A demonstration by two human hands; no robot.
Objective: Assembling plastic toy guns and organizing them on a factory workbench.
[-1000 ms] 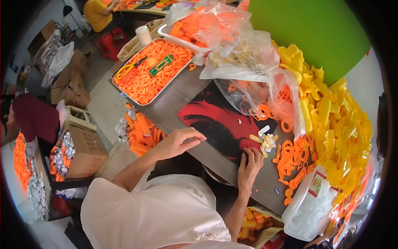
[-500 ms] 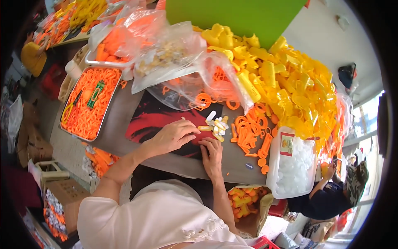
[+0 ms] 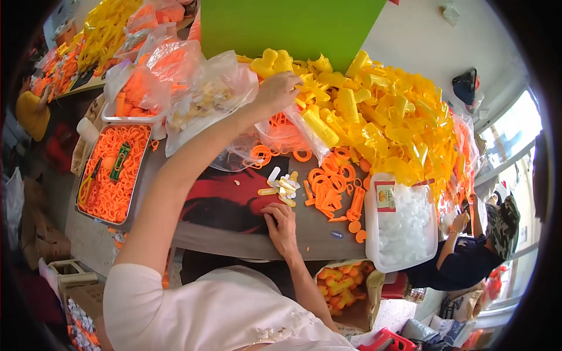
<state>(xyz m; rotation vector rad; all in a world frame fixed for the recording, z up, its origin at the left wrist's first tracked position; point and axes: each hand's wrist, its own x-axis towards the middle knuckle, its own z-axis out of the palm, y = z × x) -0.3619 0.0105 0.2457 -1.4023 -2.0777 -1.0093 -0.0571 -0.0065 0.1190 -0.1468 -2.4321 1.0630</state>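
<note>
Grey worktop (image 3: 234,241) fills my view, its far edge heaped with plastic. Two hands work well apart: the left hand (image 3: 278,93) reaches to the yellow parts (image 3: 398,117) along that edge, and I cannot tell whether its fingers grip one; the right hand (image 3: 282,228) rests loosely bent, seemingly free, on the red-and-black mat (image 3: 243,196) near the front edge, close to small white-and-yellow pieces (image 3: 287,186). I'd pinch one part and lift it clear of the plastic bag (image 3: 234,70).
</note>
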